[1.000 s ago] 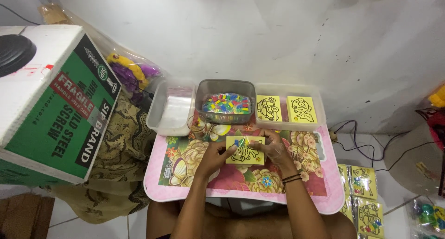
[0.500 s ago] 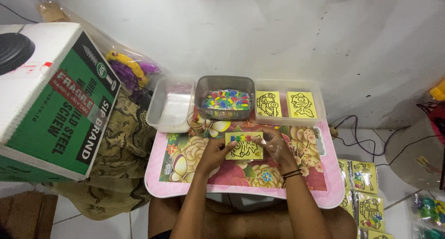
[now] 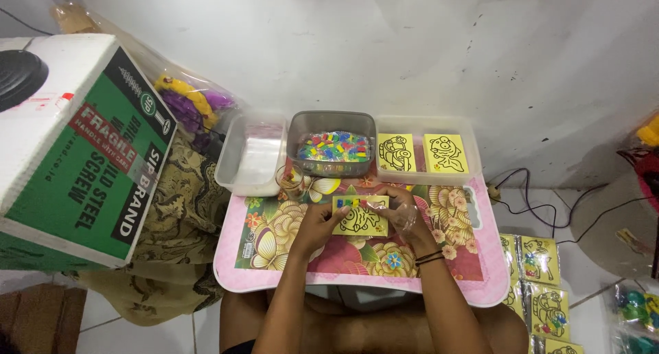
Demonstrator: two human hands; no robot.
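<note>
A small yellow card (image 3: pixel 360 217) with a black outline drawing and a row of coloured pieces along its top lies on the pink flowered lap table (image 3: pixel 268 271). My left hand (image 3: pixel 317 225) grips its left edge. My right hand (image 3: pixel 405 215) grips its right edge, a dark band on that wrist. Just beyond the card stands a grey tub (image 3: pixel 332 146) of small multicoloured pieces.
A clear tray (image 3: pixel 252 155) with plastic sleeves sits left of the tub; another clear tray (image 3: pixel 420 151) with two yellow cards sits right. A large green-and-white cardboard box (image 3: pixel 72 155) fills the left. Packed yellow cards (image 3: pixel 539 285) lie on the floor at right, near cables.
The card has stayed between both hands, which shifted only slightly on its edges. The view has tilted a little, so the table sits higher in frame.
</note>
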